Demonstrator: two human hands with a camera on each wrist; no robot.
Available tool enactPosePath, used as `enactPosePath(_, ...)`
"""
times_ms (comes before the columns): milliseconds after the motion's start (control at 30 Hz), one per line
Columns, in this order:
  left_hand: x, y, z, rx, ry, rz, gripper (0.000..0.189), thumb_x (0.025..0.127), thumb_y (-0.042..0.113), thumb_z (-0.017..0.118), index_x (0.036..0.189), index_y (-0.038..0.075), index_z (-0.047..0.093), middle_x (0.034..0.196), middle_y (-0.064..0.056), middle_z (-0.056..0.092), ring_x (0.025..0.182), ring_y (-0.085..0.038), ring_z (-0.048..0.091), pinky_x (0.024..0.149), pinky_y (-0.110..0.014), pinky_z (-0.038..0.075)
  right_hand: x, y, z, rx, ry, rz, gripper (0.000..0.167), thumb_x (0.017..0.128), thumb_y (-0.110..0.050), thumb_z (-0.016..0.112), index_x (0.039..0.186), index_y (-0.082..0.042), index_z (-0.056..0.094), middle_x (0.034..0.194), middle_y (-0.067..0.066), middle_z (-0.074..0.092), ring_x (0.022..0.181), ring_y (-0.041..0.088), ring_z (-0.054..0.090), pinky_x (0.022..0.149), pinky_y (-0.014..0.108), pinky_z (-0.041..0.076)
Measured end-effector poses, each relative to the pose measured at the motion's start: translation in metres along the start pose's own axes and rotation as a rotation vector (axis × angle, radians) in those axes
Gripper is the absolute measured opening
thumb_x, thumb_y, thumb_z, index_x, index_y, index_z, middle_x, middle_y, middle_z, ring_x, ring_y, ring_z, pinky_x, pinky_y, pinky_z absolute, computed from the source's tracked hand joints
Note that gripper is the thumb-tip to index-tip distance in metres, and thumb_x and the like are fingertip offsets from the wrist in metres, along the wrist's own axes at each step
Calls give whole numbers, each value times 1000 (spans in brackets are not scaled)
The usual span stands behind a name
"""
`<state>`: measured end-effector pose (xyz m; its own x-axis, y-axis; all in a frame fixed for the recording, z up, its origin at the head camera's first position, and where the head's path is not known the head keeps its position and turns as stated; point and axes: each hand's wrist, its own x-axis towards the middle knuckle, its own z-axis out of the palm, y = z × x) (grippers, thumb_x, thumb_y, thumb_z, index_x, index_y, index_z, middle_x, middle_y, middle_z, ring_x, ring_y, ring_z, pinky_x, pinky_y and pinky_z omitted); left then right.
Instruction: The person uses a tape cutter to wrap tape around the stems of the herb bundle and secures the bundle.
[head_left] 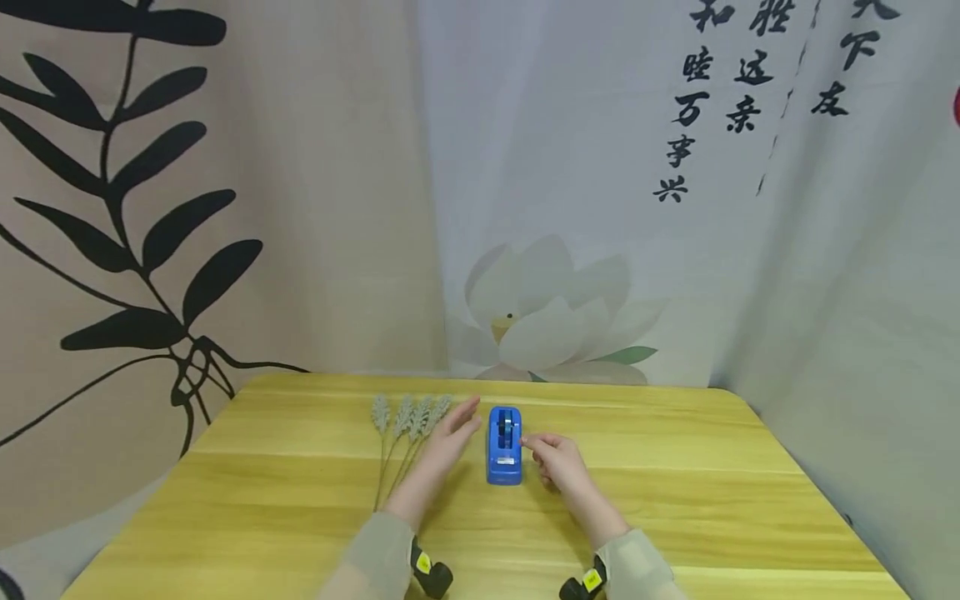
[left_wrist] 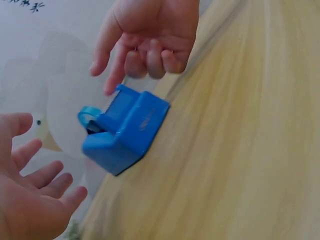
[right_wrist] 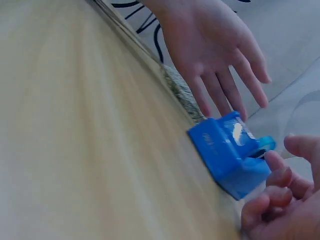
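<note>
Two bare hands flank a blue tape dispenser (head_left: pixel 504 472) in the head view. The left hand (head_left: pixel 452 430) has its fingers extended and empty, with the dispenser just to their right and several dried sprigs (head_left: pixel 405 418) to their left. The right hand (head_left: pixel 560 463) points its index finger at the dispenser's near side; its other fingers curl inward. All these fingers are above a yellow wood-grain table (head_left: pixel 697 475).

From the left wrist, the left fingers spread loosely, apart from the dispenser. The right index finger reaches down beside its toothed cutter (left_wrist: pixel 111 103), thumb standing away, the remaining three fingers bent toward the palm.

From the right wrist, the tape roll (right_wrist: pixel 267 143) appears just beyond the right index fingertip; I cannot tell whether they touch. Thumb and index stand apart, gripping nothing visible. Beyond the dispenser, the left fingers hang nearly straight, slightly fanned.
</note>
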<state>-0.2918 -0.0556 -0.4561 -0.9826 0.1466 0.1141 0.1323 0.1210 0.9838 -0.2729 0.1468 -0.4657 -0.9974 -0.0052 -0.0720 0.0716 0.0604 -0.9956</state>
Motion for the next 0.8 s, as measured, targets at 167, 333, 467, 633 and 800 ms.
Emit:
enactPosePath(167,-3,-14,6,-76,-4,-40,49,99,23,55,145,9,44,147,-19,41,133,-41,39,103,-56,36,-3,12,11,72,-91,17,30,94,-21,62,106,6,65,61,-3,45,49,8,37,52,22,42)
enactPosePath(333,-7,-16,13,-88,-79,-16,52,99,18,54,147,5,38,149,-21,37,134,-43,35,106,-55,33,-6,14,14,40,-56,0,33,94,-21,63,108,9,65,64,-1,50,51,7,41,52,22,44)
enactPosePath(467,-5,-20,17,-100,-90,-8,52,98,15,55,146,3,39,148,-21,38,133,-43,36,108,-55,29,-10,9,15,-4,-70,-28,33,93,-20,64,106,11,66,62,-2,47,54,10,42,52,23,43)
enactPosePath(633,-1,-25,19,-79,-97,-19,52,97,10,56,146,5,40,145,-25,40,132,-44,37,108,-57,28,-7,12,14,-49,-69,-37,33,92,-22,66,102,9,69,57,-4,42,52,10,44,50,22,42)
enactPosePath(800,1,-27,20,-61,-98,-27,53,95,9,57,146,8,42,143,-28,41,132,-45,38,107,-59,28,-4,12,14,-75,-73,-41,33,92,-24,65,101,8,70,55,-4,41,52,11,45,50,22,41)
